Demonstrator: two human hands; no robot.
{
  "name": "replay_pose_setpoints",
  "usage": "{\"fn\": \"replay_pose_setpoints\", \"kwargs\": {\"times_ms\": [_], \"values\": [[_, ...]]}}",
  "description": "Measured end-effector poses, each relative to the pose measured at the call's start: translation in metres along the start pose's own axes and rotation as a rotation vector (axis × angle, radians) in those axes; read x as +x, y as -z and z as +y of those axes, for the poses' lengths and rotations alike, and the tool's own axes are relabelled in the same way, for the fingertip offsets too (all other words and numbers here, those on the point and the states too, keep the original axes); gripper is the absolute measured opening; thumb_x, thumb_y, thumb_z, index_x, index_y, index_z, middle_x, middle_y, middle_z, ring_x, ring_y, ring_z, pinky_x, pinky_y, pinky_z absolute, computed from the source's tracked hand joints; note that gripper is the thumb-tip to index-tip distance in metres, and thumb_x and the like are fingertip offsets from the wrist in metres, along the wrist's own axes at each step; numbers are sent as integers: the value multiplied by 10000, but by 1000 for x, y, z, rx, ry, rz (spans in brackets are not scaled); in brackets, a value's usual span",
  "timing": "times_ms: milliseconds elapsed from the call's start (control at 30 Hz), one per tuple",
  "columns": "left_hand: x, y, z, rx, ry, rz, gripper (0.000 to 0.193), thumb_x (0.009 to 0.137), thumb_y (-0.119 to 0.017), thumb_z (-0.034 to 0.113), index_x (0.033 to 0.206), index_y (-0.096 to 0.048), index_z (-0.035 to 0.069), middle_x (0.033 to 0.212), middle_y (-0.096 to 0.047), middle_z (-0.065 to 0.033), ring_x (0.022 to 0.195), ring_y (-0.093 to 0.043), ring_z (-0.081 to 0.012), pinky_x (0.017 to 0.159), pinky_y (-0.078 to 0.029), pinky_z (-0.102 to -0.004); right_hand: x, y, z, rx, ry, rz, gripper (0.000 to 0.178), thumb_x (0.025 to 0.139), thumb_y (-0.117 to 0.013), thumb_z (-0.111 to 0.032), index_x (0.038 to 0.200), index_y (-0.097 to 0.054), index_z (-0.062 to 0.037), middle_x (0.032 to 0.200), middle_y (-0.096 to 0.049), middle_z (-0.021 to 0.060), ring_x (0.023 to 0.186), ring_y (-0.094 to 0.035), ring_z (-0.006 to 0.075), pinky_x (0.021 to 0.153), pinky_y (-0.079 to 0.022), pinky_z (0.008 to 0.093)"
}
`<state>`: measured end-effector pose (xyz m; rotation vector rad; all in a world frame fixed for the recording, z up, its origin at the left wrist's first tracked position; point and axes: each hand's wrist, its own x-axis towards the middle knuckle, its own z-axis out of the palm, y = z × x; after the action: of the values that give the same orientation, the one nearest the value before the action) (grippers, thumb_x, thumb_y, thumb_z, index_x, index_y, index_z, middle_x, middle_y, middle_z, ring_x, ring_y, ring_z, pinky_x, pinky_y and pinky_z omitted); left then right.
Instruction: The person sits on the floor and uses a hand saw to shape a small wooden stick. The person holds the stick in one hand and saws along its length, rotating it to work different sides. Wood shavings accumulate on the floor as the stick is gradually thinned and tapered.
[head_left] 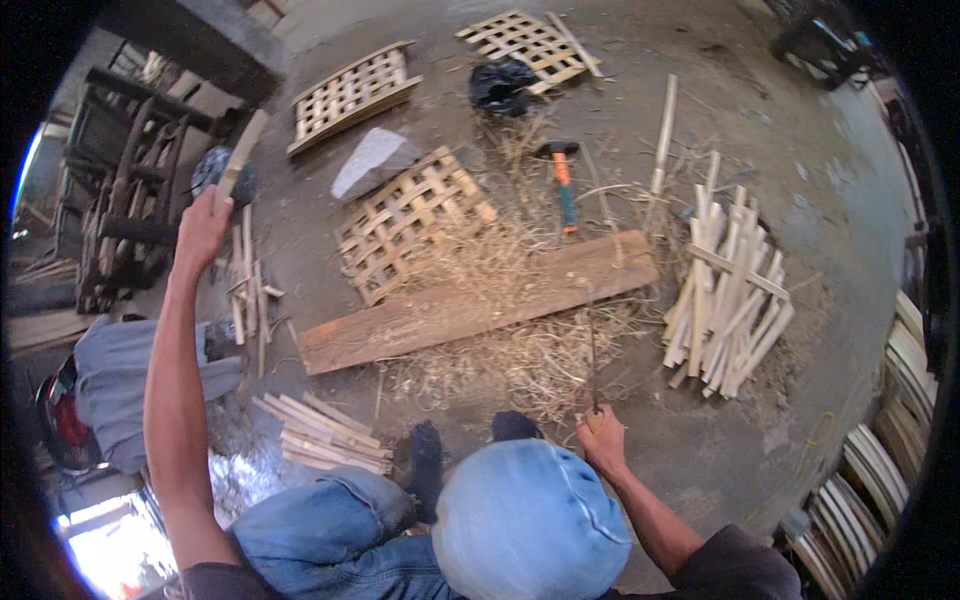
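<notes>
My left hand (203, 232), raised at the far left, is closed around the lower end of a bamboo strip (243, 152) that points up and away. My right hand (604, 445), beside my right knee, grips the handle of a thin-bladed knife (594, 355). Its narrow dark blade points away from me, toward the right part of a wooden plank (470, 305). Pale shavings (480, 365) are heaped around and on this plank. Behind it, partly covered by shavings, lies a woven bamboo lattice panel (405, 220).
A hammer (565, 190) lies beyond the plank. Bundled bamboo strips (725, 290) lie at right, with more strips (325, 430) near my left foot. Farther off are two lattice panels (350, 95) (525, 45) and a black plastic bag (502, 85). A grey cloth (145, 385) hangs at left.
</notes>
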<state>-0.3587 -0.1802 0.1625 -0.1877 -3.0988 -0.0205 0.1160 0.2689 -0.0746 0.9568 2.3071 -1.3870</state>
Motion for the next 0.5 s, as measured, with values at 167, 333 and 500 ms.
{"fn": "replay_pose_setpoints", "kwargs": {"times_ms": [167,333,500], "values": [[61,-44,40,114,-14,-114,491,894,-552,331,1227,-537,-30,1202,-575,-285,1139,-539,-431,962,-433,-470,34,45,2,-208,85,72,470,756,-645,-222,1141,-477,-13,872,-637,265,855,-616,465,758,-488,520],[104,-118,134,-245,-46,-89,362,873,-574,294,1067,-586,-12,1039,-657,-239,1017,-615,-409,870,-467,-468,71,130,-49,-413,310,118,359,737,-632,-179,1019,-488,-11,962,-601,238,909,-602,438,790,-470,518],[113,-186,193,-241,-303,-258,352,835,-602,289,1034,-615,0,962,-670,-231,952,-635,-404,836,-483,-469,85,179,-132,-564,341,196,340,735,-634,-169,990,-528,28,938,-615,251,909,-606,439,812,-478,504]]}}
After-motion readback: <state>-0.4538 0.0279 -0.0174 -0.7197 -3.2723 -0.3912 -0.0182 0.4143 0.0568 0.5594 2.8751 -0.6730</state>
